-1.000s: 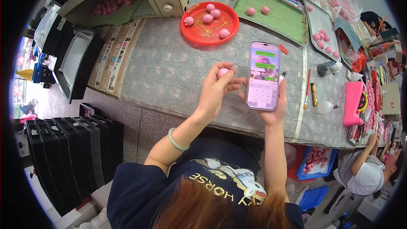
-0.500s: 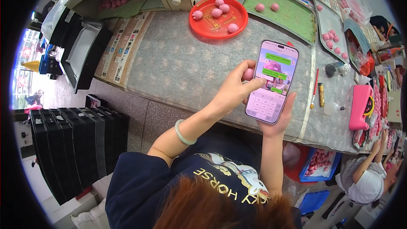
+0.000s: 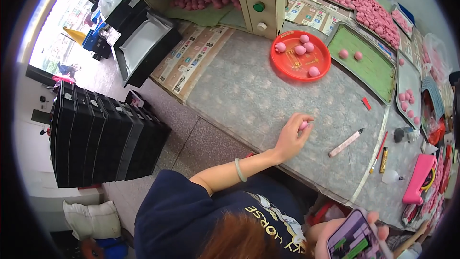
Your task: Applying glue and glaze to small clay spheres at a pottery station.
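Over the grey tabletop, my left hand (image 3: 293,139) is closed round a small pink ball (image 3: 304,125), which shows between thumb and fingers. A pale bracelet circles that wrist. Low at the right, my right hand (image 3: 318,235) grips a smartphone (image 3: 357,234), its lit screen partly cut off by the picture's edge. Beyond my left hand stands a round red tray (image 3: 287,69) with several pink balls on it. A pale pen-like tool with a dark tip (image 3: 346,143) lies to the right of my left hand.
A green-lined metal tray (image 3: 369,74) holds two pink balls; a pale tray (image 3: 405,77) beside it holds several. An oven-like box (image 3: 268,19) stands at the back. On the right lie a brush (image 3: 378,152), a small bottle (image 3: 390,177) and a pink tape dispenser (image 3: 419,178). Black crates (image 3: 103,136) stand left.
My right hand has lowered the phone from over the table to the lower right. My left hand has left the screen and rests near the tabletop with the pink ball. The view has shifted.
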A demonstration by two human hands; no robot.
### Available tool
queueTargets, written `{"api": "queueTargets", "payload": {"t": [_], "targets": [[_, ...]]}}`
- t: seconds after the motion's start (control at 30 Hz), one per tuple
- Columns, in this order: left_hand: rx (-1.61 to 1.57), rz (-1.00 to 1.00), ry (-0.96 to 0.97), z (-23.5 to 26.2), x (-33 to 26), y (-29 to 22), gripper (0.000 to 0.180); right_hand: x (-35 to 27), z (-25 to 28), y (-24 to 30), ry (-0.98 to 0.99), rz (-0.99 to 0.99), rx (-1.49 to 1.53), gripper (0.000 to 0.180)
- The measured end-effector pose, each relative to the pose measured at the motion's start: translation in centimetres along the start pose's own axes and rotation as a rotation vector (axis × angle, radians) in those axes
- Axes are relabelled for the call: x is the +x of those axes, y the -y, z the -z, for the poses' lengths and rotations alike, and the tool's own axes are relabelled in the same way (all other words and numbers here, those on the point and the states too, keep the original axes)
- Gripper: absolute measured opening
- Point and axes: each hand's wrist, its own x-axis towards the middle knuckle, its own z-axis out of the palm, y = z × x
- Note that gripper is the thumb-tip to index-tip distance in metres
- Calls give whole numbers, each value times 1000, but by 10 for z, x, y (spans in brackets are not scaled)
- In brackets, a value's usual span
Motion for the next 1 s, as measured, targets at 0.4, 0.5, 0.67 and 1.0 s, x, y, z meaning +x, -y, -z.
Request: {"api": "queueTargets", "payload": {"t": [0.4,0.5,0.67,1.0], "targets": [[23,-100,-5,-1,0,0,21,-7,-15,26,-2,126,-170,34],[37,-80,-4,-1,0,-2,21,-7,-18,18,-82,242,-214,36],[32,-76,-3,-1,0,-2,23,-9,-18,11,-108,276,-231,36],[41,-86,-4,-1,0,-2,24,-10,-16,14,-98,263,-250,37]]}}
